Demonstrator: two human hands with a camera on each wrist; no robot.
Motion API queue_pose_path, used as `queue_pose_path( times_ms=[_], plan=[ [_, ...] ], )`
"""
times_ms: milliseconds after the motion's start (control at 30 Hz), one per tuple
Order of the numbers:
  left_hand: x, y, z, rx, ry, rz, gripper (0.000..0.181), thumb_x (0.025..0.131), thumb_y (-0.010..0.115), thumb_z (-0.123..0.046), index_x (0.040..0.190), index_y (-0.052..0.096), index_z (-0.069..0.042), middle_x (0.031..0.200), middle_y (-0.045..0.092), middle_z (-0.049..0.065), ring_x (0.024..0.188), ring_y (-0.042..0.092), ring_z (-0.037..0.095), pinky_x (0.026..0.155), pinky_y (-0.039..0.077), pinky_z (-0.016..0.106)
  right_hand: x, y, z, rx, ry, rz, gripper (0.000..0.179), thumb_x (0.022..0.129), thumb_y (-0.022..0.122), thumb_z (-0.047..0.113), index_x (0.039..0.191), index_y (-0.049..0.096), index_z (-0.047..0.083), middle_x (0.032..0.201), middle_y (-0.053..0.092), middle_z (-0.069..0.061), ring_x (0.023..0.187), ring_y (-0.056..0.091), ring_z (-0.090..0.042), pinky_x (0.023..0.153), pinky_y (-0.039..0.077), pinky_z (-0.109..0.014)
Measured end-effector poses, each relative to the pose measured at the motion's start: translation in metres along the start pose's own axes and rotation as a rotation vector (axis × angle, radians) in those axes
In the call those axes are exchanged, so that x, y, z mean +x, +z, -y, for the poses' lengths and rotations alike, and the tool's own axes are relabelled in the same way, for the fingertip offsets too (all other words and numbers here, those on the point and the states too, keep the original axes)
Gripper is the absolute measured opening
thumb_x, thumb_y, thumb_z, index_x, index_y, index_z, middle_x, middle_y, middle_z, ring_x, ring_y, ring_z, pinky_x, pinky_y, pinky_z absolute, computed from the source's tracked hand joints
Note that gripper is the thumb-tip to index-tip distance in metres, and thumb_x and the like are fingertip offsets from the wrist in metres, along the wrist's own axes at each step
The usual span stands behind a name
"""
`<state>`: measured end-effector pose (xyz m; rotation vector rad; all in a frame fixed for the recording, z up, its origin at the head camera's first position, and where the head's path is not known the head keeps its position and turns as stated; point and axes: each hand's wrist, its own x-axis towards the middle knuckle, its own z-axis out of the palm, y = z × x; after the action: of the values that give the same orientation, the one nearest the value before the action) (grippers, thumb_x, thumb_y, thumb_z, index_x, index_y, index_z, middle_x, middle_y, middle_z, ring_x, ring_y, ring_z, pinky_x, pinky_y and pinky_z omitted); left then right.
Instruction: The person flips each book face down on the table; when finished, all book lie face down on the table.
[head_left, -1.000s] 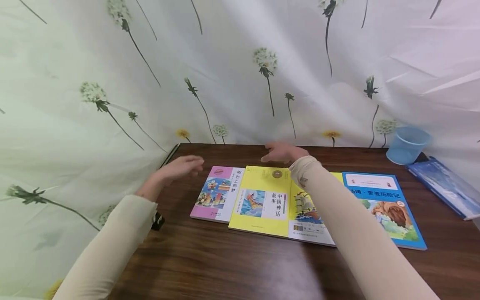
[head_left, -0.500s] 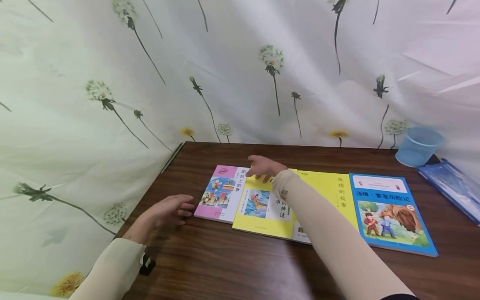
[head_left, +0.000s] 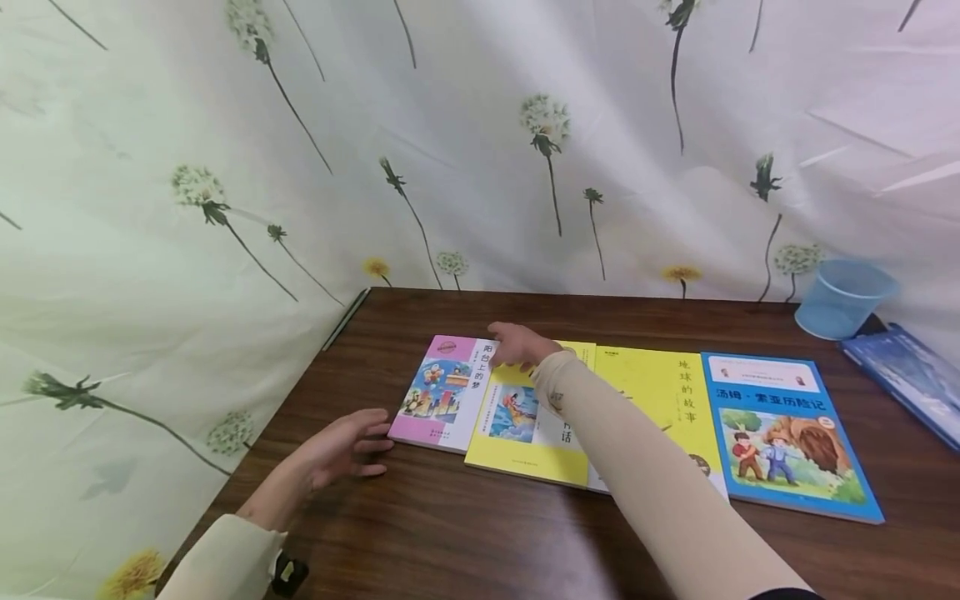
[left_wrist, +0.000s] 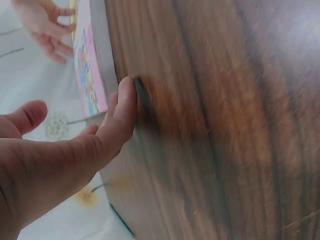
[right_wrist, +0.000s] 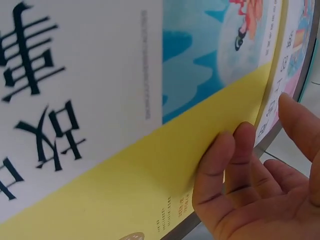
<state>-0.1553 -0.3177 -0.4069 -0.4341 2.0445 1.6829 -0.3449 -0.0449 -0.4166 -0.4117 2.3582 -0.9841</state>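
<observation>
Several books lie side by side on the dark wooden table. At the row's left end is a thin pink-and-white book (head_left: pixel 442 392). A yellow book (head_left: pixel 517 462) with a painted figure on its cover adjoins it. My left hand (head_left: pixel 337 450) is at the pink book's lower left corner, fingers fairly straight and holding nothing. My right hand (head_left: pixel 517 343) is over the top edges where these two books meet. In the right wrist view, its loosely bent fingers (right_wrist: pixel 235 150) are right at the yellow cover's edge, and the thumb points toward the pink book's white strip.
To the right lie a second yellow book (head_left: pixel 652 375), partly covered by my right sleeve, and a blue book (head_left: pixel 787 417). Farther right are a light blue plastic cup (head_left: pixel 843 300) and another blue book (head_left: pixel 907 383). A dandelion-print curtain (head_left: pixel 480 167) hangs behind the table (head_left: pixel 420 525).
My left hand has come down and nearer to the pink book's lower corner. My right hand has moved left and lower, onto the top of the pink and yellow books. The books lie as before.
</observation>
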Motion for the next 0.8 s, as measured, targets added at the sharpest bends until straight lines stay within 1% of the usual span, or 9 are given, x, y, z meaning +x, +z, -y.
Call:
queue_pose_path(
  times_ms=[167, 233, 367, 500, 667, 800],
  plan=[
    [-0.005, 0.007, 0.001, -0.017, 0.000, -0.005, 0.071, 0.107, 0.043, -0.036, 0.157, 0.009, 0.003, 0.157, 0.019, 0.032, 0.142, 0.032, 0.048, 0.095, 0.054, 0.052, -0.001, 0.005, 0.003, -0.054, 0.018, -0.005, 0.084, 0.088, 0.076, 0.023, 0.158, 0.030, 0.028, 0.155, 0.044, -0.002, 0.124, 0.051, -0.025, 0.103, 0.050, -0.046],
    [-0.007, 0.009, 0.000, -0.027, -0.002, -0.007, 0.071, 0.107, 0.042, -0.035, 0.157, 0.008, 0.002, 0.157, 0.018, 0.032, 0.143, 0.031, 0.049, 0.095, 0.054, 0.054, 0.000, 0.006, 0.004, -0.071, 0.025, -0.013, 0.085, 0.087, 0.077, 0.024, 0.157, 0.030, 0.029, 0.154, 0.044, -0.003, 0.122, 0.053, -0.026, 0.102, 0.051, -0.047],
    [-0.009, 0.012, -0.001, -0.066, -0.016, -0.029, 0.071, 0.106, 0.043, -0.034, 0.156, 0.009, 0.002, 0.155, 0.018, 0.033, 0.141, 0.032, 0.050, 0.094, 0.055, 0.054, 0.003, 0.007, 0.005, -0.085, 0.019, -0.021, 0.085, 0.087, 0.077, 0.023, 0.157, 0.030, 0.027, 0.155, 0.043, -0.004, 0.123, 0.053, -0.027, 0.102, 0.051, -0.049],
    [-0.013, 0.013, -0.003, -0.165, -0.046, -0.055, 0.068, 0.106, 0.041, -0.032, 0.156, 0.010, 0.001, 0.156, 0.016, 0.036, 0.141, 0.031, 0.049, 0.094, 0.055, 0.054, 0.003, 0.008, 0.007, -0.089, 0.023, -0.018, 0.085, 0.087, 0.076, 0.021, 0.158, 0.029, 0.026, 0.156, 0.041, -0.005, 0.123, 0.053, -0.029, 0.102, 0.051, -0.050],
    [-0.018, 0.017, -0.010, -0.323, -0.095, -0.067, 0.068, 0.106, 0.039, -0.030, 0.158, 0.005, -0.002, 0.158, 0.008, 0.037, 0.142, 0.027, 0.048, 0.100, 0.051, 0.057, 0.004, 0.008, 0.009, -0.139, 0.030, -0.020, 0.087, 0.087, 0.077, 0.023, 0.158, 0.027, 0.028, 0.154, 0.042, -0.004, 0.115, 0.057, -0.029, 0.095, 0.056, -0.045],
    [-0.019, 0.019, -0.013, -0.421, -0.110, -0.073, 0.069, 0.105, 0.040, -0.028, 0.157, 0.003, -0.002, 0.159, 0.005, 0.037, 0.142, 0.026, 0.048, 0.104, 0.048, 0.058, 0.006, 0.007, 0.010, -0.160, 0.032, -0.015, 0.087, 0.086, 0.077, 0.024, 0.158, 0.027, 0.029, 0.154, 0.042, -0.004, 0.114, 0.057, -0.029, 0.093, 0.057, -0.045]
  ],
)
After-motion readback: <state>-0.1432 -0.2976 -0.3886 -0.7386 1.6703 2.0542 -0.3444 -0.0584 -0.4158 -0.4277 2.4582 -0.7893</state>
